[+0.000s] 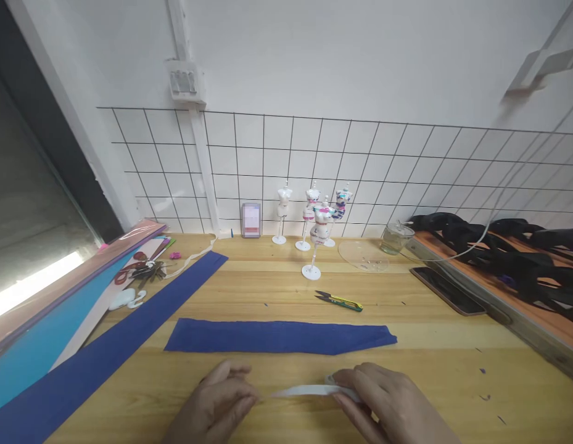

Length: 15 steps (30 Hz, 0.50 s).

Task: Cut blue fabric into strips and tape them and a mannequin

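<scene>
My right hand (383, 394) is at the bottom, right of the middle, its fingers closed on a thin white strip (307, 390) whose tapered end points left. My left hand (221, 401) is at the lower left of the middle, its fingers curved and apart, near the tip of the strip with a small gap between them. Just beyond both hands a blue fabric strip (277, 337) lies flat across the wooden table. Behind it are thread snips (339, 301) with yellow and green handles.
A longer blue strip (142, 327) runs diagonally at the left. Small dress forms (313, 271) stand at the back beside a phone (251, 221). A dark phone (447, 290), a glass jar (396, 238) and black items (512, 253) are at the right. Keys (150, 269) lie at the left.
</scene>
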Available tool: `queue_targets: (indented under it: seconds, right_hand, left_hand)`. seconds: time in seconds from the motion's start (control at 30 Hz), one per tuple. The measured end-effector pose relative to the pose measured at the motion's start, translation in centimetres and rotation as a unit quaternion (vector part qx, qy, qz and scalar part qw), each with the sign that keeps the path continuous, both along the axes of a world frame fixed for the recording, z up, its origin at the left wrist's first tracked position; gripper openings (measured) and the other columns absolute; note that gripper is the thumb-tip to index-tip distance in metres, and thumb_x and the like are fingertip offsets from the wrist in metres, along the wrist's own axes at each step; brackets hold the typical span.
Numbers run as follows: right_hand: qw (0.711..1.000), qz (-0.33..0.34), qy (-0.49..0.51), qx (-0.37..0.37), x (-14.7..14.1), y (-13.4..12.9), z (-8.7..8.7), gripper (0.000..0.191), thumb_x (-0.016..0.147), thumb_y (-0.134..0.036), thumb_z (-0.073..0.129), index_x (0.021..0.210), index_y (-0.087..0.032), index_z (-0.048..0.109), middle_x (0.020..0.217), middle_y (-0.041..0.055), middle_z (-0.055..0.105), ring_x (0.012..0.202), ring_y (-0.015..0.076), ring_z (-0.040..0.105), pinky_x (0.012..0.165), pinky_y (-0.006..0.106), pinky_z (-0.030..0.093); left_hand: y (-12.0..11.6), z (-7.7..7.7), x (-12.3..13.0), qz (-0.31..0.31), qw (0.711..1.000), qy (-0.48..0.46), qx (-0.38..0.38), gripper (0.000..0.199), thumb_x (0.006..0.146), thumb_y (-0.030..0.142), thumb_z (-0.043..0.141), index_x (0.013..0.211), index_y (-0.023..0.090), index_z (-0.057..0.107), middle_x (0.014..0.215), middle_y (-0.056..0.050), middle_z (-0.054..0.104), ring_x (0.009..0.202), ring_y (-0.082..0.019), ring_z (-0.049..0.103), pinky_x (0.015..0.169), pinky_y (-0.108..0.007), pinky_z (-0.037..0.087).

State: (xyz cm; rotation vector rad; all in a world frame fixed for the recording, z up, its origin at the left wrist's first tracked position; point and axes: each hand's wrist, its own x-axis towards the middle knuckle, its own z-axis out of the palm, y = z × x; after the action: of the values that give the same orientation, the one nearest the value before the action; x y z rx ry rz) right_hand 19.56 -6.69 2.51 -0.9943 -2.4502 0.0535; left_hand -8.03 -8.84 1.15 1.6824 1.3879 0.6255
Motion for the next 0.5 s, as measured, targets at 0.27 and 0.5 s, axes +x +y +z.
queue_targets:
  seconds: [0.27,0.5]
  right_hand:
    - [0.998,0.031,-0.035,-0.042,-2.7,0.5,0.0,0.005,0.089,-0.022,0.043,0.087,-0.022,0.047,0.069,-0.0024,0.060,0.058,0.0130,0.059,0.049,0.022,0.041]
    - [0.994,0.069,-0.026,-0.077,-5.1,0.8,0.3,0.015,0.090,-0.021,0.037,0.081,-0.021,0.049,0.070,-0.0010,0.059,0.061,0.0129,0.058,0.052,0.021,0.041]
  left_hand:
    - [-0.1,-0.9,-2.5,0.054,0.987,-0.139,-0.060,0.033,0.075,0.052,0.049,0.066,0.020,0.051,0.067,0.001,0.050,0.066,-0.014,0.049,0.064,-0.026,0.039]
    - [-1.0,-1.1,-4.1,0.124,0.971,-0.151,-0.137,0.039,0.074,0.061,0.044,0.067,0.022,0.039,0.053,0.010,0.023,0.048,-0.008,0.018,0.045,-0.023,0.015]
